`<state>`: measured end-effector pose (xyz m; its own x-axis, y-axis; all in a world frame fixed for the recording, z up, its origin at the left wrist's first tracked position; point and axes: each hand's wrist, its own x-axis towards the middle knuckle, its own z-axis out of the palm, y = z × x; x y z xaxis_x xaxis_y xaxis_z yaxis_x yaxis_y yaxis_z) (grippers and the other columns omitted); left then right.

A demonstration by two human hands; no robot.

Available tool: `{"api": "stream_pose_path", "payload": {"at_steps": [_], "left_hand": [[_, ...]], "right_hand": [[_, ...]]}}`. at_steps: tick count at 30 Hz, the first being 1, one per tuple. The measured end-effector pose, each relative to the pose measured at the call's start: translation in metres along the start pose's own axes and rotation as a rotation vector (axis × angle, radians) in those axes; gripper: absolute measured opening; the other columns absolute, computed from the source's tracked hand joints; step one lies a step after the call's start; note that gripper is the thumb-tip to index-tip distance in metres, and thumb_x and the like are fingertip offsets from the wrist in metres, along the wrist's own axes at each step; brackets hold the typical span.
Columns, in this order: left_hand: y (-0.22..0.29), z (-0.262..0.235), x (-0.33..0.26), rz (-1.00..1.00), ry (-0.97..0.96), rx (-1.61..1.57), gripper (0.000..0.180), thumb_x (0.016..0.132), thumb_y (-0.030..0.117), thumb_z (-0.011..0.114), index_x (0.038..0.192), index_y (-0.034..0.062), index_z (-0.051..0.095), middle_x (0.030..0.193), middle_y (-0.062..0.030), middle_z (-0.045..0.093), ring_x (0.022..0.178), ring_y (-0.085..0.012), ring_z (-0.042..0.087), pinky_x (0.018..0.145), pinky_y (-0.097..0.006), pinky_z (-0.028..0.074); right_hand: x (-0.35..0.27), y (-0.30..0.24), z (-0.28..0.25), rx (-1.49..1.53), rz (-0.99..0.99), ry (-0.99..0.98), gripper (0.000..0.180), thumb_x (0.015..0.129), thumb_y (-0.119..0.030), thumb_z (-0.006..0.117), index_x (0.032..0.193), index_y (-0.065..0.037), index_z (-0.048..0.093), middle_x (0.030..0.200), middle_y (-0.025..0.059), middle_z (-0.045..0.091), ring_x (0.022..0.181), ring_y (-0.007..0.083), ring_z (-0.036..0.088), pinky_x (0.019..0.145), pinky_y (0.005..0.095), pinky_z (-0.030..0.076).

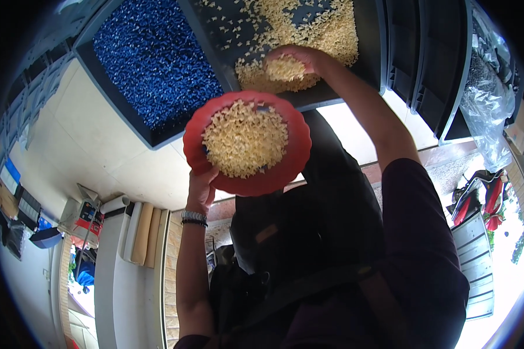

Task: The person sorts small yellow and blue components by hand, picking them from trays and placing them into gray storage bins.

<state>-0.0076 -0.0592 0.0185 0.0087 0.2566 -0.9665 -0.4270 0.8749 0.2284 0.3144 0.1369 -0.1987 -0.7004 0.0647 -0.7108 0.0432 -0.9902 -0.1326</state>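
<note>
My left hand [201, 189] grips the near-left rim of a red bowl [300, 139] with a scalloped edge. A heap of small cream-coloured pieces [245, 139] fills most of the bowl; they look like little plastic parts. Over the dark grey bin [380, 52] beyond it, my right hand [305, 56] is cupped around a handful of the same pieces [285, 69]. More loose cream pieces [332, 32] lie spread across that bin's floor, thickest on the right.
Left of that bin, another dark bin [151, 138] holds many small blue pieces [157, 64]. Several stacked dark trays [431, 64] stand at the right, with clear plastic wrapping [486, 110] beside them. Cardboard rolls [141, 235] lean at the lower left.
</note>
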Motion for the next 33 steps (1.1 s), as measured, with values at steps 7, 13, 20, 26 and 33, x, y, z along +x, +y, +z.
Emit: {"api": "stream_pose_path", "payload": {"at_steps": [7,13,20,26,33], "left_hand": [[0.012,0.02,-0.002,0.026,0.036,-0.065,0.048,0.081,-0.004,0.064,0.126,-0.0039,0.048,0.121,-0.0128,0.057,0.108,-0.025,0.058,0.095,-0.038,0.047],[0.012,0.045,0.008,0.059,-0.004,-0.065,0.051,0.081,-0.004,0.064,0.128,-0.0029,0.045,0.124,-0.0126,0.055,0.111,-0.0248,0.056,0.095,-0.038,0.047],[0.024,0.058,0.007,0.073,-0.075,-0.074,0.06,0.081,0.001,0.067,0.135,0.0022,0.04,0.132,-0.0099,0.049,0.119,-0.0243,0.05,0.101,-0.038,0.042],[0.029,0.066,0.014,0.108,-0.063,-0.08,0.057,0.081,-0.002,0.066,0.132,0.0005,0.043,0.13,-0.0095,0.051,0.118,-0.0228,0.051,0.101,-0.038,0.041],[0.034,0.06,0.019,0.092,-0.031,-0.042,0.057,0.08,0.002,0.069,0.131,0.0004,0.044,0.129,-0.0095,0.052,0.117,-0.0234,0.051,0.1,-0.038,0.042]], "right_hand": [[-0.097,-0.065,0.099,-0.108,-0.319,-0.071,0.034,0.081,-0.028,0.064,0.1,-0.001,0.064,0.095,0.0087,0.067,0.083,0.0195,0.066,0.076,0.0309,0.054],[-0.135,-0.041,0.201,-1.034,-0.389,0.252,0.021,0.076,-0.024,0.07,0.095,-0.014,0.07,0.103,0.0076,0.065,0.099,0.0232,0.061,0.085,0.0342,0.052],[-0.16,-0.015,0.224,-1.326,-1.027,0.453,0.022,0.074,-0.026,0.072,0.089,-0.011,0.069,0.111,0.0039,0.062,0.102,0.0247,0.06,0.088,0.0385,0.052],[-0.13,-0.057,0.048,-0.995,-0.971,1.134,0.016,0.091,-0.017,0.055,0.094,-0.005,0.064,0.085,0.0143,0.065,0.077,0.027,0.065,0.071,0.0319,0.051],[-0.04,0.004,-0.044,-1.438,-0.378,1.523,0.059,0.08,-0.058,0.059,0.121,-0.016,0.051,0.13,0.0183,0.039,0.116,0.0409,0.038,0.084,0.054,0.046]]}}
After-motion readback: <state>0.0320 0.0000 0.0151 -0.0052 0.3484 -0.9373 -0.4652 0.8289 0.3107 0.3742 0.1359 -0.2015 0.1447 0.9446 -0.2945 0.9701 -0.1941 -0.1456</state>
